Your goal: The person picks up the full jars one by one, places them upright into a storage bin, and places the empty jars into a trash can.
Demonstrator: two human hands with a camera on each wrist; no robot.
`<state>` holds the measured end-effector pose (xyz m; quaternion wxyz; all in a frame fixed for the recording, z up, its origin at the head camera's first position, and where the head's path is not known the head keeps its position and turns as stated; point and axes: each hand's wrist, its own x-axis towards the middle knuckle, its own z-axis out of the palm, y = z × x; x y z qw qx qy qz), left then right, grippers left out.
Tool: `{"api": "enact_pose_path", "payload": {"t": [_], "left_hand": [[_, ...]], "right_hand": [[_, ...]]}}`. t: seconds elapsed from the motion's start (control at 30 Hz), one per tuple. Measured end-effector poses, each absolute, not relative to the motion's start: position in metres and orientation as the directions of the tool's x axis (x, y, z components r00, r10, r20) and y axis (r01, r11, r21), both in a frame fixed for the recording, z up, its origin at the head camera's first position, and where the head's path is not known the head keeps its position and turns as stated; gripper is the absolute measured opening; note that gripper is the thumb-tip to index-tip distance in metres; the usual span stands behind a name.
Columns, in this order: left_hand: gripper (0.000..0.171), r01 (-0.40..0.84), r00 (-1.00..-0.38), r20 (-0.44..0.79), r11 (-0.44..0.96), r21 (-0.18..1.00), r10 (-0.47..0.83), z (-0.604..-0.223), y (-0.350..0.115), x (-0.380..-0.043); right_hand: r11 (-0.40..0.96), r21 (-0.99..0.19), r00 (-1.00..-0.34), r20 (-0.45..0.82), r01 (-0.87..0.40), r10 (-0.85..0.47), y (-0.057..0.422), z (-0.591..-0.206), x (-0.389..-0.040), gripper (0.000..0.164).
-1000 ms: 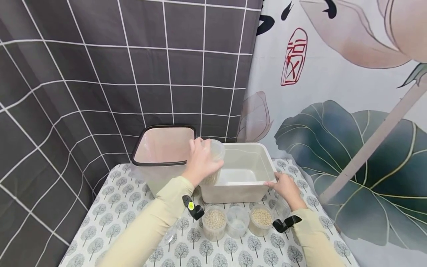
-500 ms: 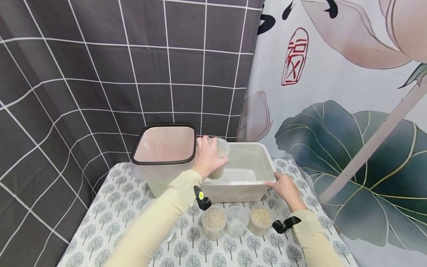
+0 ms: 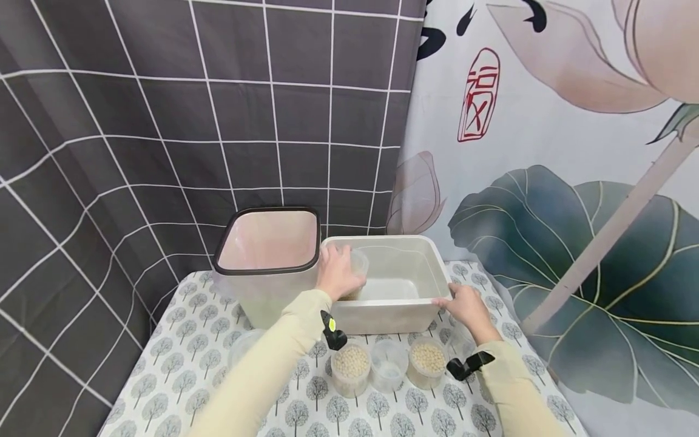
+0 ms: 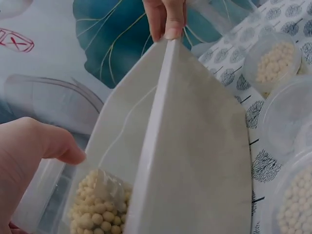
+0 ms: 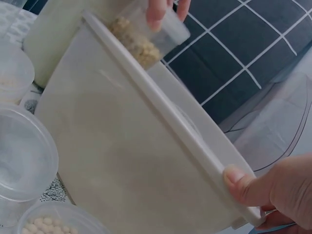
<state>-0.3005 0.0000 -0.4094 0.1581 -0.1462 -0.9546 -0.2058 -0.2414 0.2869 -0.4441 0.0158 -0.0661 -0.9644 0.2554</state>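
Note:
My left hand [image 3: 338, 276] grips a clear plastic tub [image 3: 360, 262] part-filled with beige balls [image 4: 100, 209]. The tub is tilted and partly below the rim, inside the left end of a white rectangular bin [image 3: 393, 317]. In the right wrist view, left fingertips [image 5: 155, 18] press the wall of that tub, which overlaps the bin's far corner. My right hand [image 3: 468, 309] pinches the bin's right front corner, with the thumb [image 5: 239, 180] on the near side of the rim. The part of the bin's floor that shows in the head view is bare.
A tall bin [image 3: 273, 270] with a black rim stands left of the white one. In front are two tubs of beige balls, a left tub [image 3: 351, 370] and a right tub [image 3: 428, 364], around a see-through tub [image 3: 389, 366]. Another clear container [image 3: 244, 345] is partly behind my left sleeve.
My left hand has carried the tub right and then down, from above the bin's left end to inside it. My right hand keeps its hold on the corner.

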Motion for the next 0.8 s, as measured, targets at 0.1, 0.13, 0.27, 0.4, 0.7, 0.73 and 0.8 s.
{"api": "enact_pose_path", "payload": {"t": [0.1, 0.13, 0.27, 0.4, 0.7, 0.73, 0.8], "left_hand": [[0.070, 0.333, -0.919, 0.328, 0.880, 0.340, 0.221, -0.416, 0.001, -0.301], [0.071, 0.322, -0.926, 0.309, 0.882, 0.344, 0.218, -0.418, 0.001, -0.301], [0.074, 0.295, -0.945, 0.252, 0.878, 0.378, 0.209, -0.428, 0.002, -0.299], [0.072, 0.278, -0.954, 0.220, 0.874, 0.398, 0.203, -0.433, 0.004, -0.300], [0.065, 0.303, -0.950, 0.188, 0.881, 0.363, 0.249, -0.448, -0.003, -0.311], [0.065, 0.297, -0.953, 0.174, 0.883, 0.364, 0.249, -0.449, -0.004, -0.312], [0.065, 0.286, -0.958, 0.146, 0.884, 0.370, 0.249, -0.449, -0.005, -0.313]], "right_hand": [[0.868, -0.485, -0.993, 0.000, 0.106, 0.121, 0.287, -0.443, -0.242, 0.071], [0.872, -0.480, -0.993, 0.004, 0.098, 0.114, 0.287, -0.442, -0.242, 0.069], [0.886, -0.457, -0.995, 0.018, 0.078, 0.097, 0.289, -0.442, -0.240, 0.067], [0.893, -0.442, -0.994, 0.017, 0.089, 0.107, 0.290, -0.440, -0.239, 0.067], [0.893, -0.432, -0.992, -0.018, 0.123, 0.128, 0.288, -0.440, -0.242, 0.071], [0.893, -0.432, -0.992, -0.021, 0.124, 0.127, 0.288, -0.440, -0.242, 0.072], [0.893, -0.431, -0.991, -0.023, 0.129, 0.132, 0.290, -0.439, -0.242, 0.073]]}}
